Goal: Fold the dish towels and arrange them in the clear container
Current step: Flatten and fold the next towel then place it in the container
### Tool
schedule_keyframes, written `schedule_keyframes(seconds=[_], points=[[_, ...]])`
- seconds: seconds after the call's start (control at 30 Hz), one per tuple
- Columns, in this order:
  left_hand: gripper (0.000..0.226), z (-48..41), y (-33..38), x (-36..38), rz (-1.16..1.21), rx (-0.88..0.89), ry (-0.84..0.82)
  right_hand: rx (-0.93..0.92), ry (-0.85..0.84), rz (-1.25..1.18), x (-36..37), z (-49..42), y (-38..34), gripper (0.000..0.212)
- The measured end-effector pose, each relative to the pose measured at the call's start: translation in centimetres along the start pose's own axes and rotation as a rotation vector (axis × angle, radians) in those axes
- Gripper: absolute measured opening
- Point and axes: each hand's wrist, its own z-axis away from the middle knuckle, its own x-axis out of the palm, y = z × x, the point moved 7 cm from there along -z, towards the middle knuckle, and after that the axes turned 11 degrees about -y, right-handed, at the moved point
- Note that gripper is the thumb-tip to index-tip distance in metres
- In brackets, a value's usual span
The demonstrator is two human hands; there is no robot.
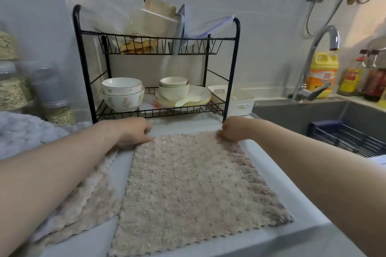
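While both hands grip its far corners, the beige dish towel (188,190) lies spread flat on the white counter (124,165), its scalloped near hem reaching close to the counter's near edge. The left hand (135,131) has its fingers curled down, pinching the far-left corner; the right hand (231,129) is bunched tight, pinching the far-right corner, which puckers slightly under it. Just beside the towel, toward the counter's left edge, more beige towels (98,200) lie partly under the left forearm, with a thin strip of bare counter between them and the spread one. Farther left sits a fluffy grey-blue cloth (25,133). Along the counter's far edge stands a black wire rack (231,69) holding stacked bowls (122,94) and plates (188,96), with a white basket (240,100) at its right foot. Off the counter's right edge is the dark sink (302,115), with a chrome tap (319,48) and a yellow bottle (323,73) behind it.
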Motion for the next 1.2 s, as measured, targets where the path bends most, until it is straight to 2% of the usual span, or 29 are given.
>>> schedule_keyframes(seconds=[0.07,0.17,0.27,0.33,0.43,0.53,0.6,0.7,0.87,1.03,1.2], points=[[0.032,-1.0,0.0,-0.1,-0.013,0.030,-0.020,-0.061,-0.005,0.005,0.0,-1.5,-0.2,0.044],[0.014,-1.4,0.0,-0.6,0.030,0.040,-0.007,-0.132,0.037,-0.092,-0.9,-2.1,-0.3,0.023],[0.015,-1.5,0.0,-0.6,0.048,0.039,0.016,-0.144,0.059,-0.141,-1.4,-2.0,0.1,0.005],[0.017,-1.4,0.0,-0.5,0.049,0.049,0.032,-0.143,0.023,-0.176,-1.2,-2.0,0.2,0.019],[0.011,-1.2,0.0,-0.4,0.038,0.037,0.048,-0.164,0.050,-0.151,-1.4,-1.5,-0.2,0.008],[0.007,-0.5,-0.2,-1.1,0.056,0.033,0.105,-0.167,0.163,-0.172,-2.3,-0.5,-0.2,0.013],[0.013,0.8,-0.1,-2.1,0.117,0.032,0.179,-0.178,0.236,-0.206,-2.8,0.4,0.1,0.009],[0.016,3.9,0.7,-3.9,0.232,0.046,0.285,-0.183,0.302,-0.259,-3.5,3.1,0.7,0.016],[0.014,8.9,2.6,-3.9,0.332,0.088,0.306,-0.207,0.317,-0.257,-2.7,8.8,1.6,0.010],[0.012,14.3,5.2,-2.0,0.248,0.097,0.248,-0.222,0.315,-0.196,-1.5,15.4,1.4,0.014],[0.014,18.6,7.5,-0.1,0.099,0.111,0.260,-0.218,0.280,-0.140,0.8,19.7,0.7,0.018]])
